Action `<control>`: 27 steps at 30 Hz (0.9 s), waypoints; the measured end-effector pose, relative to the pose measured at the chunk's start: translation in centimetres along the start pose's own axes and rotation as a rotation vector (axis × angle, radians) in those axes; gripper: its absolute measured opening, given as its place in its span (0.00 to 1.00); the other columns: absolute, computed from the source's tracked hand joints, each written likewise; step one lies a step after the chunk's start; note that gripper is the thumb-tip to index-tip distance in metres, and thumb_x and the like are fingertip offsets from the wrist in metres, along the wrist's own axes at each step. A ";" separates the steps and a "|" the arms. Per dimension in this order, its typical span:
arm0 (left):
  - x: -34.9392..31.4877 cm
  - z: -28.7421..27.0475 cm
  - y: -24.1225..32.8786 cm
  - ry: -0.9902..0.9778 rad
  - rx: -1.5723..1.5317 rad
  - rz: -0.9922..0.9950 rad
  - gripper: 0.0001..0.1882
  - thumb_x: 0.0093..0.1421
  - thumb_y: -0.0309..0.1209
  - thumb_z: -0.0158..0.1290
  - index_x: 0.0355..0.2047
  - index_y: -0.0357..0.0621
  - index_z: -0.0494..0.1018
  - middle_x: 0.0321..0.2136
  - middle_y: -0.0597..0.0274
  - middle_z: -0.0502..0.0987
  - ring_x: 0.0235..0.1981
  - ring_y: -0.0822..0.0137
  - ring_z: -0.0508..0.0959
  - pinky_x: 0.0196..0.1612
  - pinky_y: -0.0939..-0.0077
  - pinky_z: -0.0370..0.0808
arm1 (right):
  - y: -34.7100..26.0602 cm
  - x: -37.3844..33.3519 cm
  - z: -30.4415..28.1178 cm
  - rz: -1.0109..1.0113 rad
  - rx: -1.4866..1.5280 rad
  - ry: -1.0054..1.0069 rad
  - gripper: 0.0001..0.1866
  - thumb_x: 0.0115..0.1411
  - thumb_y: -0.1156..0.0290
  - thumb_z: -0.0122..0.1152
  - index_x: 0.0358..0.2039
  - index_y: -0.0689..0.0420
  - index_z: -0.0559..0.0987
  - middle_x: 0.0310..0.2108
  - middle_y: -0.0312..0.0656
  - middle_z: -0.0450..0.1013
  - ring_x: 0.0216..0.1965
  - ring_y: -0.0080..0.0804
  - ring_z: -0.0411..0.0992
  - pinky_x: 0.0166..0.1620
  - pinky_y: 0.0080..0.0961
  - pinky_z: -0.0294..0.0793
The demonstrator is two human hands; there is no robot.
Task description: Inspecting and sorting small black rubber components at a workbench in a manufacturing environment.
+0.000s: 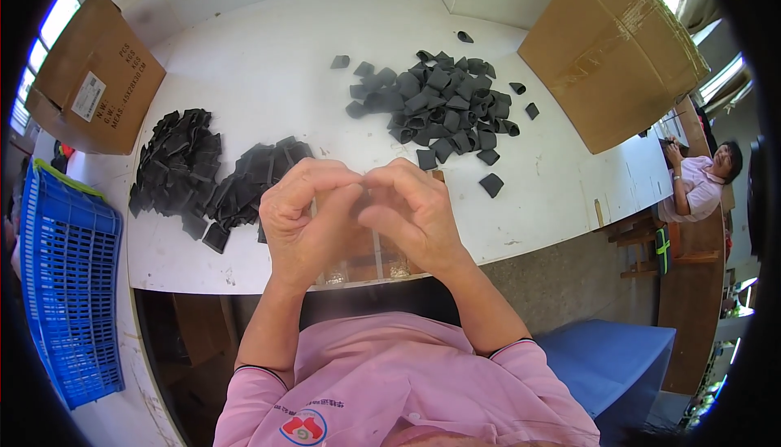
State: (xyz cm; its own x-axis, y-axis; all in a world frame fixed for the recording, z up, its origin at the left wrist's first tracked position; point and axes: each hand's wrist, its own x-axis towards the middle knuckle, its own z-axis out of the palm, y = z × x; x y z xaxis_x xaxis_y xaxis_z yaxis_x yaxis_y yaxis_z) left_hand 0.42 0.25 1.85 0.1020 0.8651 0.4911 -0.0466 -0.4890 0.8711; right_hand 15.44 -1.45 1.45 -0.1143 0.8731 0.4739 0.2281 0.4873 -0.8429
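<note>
In the head view, the left hand [305, 213] and right hand [416, 213] meet above the near edge of the table [277, 65], fingers curled and thumbs close to the forefingers; whether anything is pinched between them I cannot tell, as the spot is blurred. A pile of black pieces [259, 177] lies just left of the left hand, with another black pile [177, 162] farther left. The heap of grey loops [447, 101] sits beyond the right hand, on the far side, and one loose piece [490, 185] lies to its right.
</note>
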 end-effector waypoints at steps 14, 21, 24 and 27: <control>-2.2 1.1 -2.1 0.370 -0.516 -0.115 0.07 0.62 0.30 0.51 0.32 0.39 0.69 0.32 0.63 0.72 0.33 0.76 0.69 0.41 0.83 0.66 | -0.1 -1.2 1.6 0.627 0.412 0.117 0.04 0.58 0.77 0.56 0.31 0.62 0.78 0.25 0.34 0.73 0.23 0.16 0.69 0.26 0.13 0.67; -2.2 1.0 -2.3 0.333 -0.516 -0.117 0.03 0.62 0.26 0.48 0.33 0.40 0.70 0.32 0.63 0.70 0.31 0.75 0.67 0.39 0.81 0.65 | -0.8 0.6 -0.2 0.183 0.153 -0.066 0.08 0.57 0.73 0.59 0.34 0.64 0.78 0.25 0.36 0.73 0.23 0.18 0.68 0.26 0.13 0.66; -2.1 0.8 -2.4 0.322 -0.458 -0.110 0.03 0.62 0.26 0.49 0.32 0.39 0.69 0.32 0.63 0.70 0.31 0.75 0.67 0.37 0.82 0.65 | -0.1 0.5 0.3 0.248 0.280 0.008 0.06 0.56 0.75 0.59 0.32 0.63 0.78 0.25 0.36 0.73 0.23 0.18 0.68 0.27 0.15 0.67; -2.4 0.8 -2.4 0.284 -0.383 -0.089 0.03 0.61 0.26 0.49 0.31 0.39 0.69 0.31 0.63 0.70 0.30 0.75 0.67 0.36 0.82 0.64 | 0.9 -0.2 1.2 0.318 0.369 0.024 0.06 0.55 0.76 0.59 0.33 0.63 0.78 0.25 0.35 0.73 0.23 0.17 0.68 0.27 0.15 0.67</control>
State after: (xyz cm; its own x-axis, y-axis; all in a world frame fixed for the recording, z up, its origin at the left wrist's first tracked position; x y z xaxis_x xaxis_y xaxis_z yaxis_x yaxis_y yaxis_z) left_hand 1.04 -0.79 -1.42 -0.1510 0.9240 0.3514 -0.4179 -0.3818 0.8244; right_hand 14.46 -1.16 0.29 -0.0708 0.9810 0.1806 -0.1104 0.1722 -0.9788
